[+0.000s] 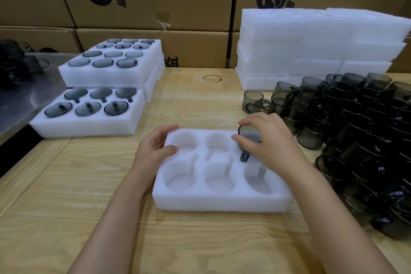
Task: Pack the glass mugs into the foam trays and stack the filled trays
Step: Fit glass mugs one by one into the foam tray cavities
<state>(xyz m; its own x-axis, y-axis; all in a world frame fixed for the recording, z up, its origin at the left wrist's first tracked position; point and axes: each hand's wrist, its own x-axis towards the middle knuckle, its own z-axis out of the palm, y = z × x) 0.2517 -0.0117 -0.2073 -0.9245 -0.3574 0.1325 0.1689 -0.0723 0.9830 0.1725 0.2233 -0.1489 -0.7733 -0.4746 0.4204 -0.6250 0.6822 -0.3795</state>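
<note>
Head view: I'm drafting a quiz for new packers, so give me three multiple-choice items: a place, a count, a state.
1. Where do the loose mugs lie from the front tray? A left; B right; C on top of it.
2. How many pockets has the front tray? A four; B nine; C six.
3. What does the left hand do? A grips the tray; B hangs idle; C holds a mug.
Answers: B, the dark pile sits to the right; C, two rows of three; A, it clasps the far left corner.
</note>
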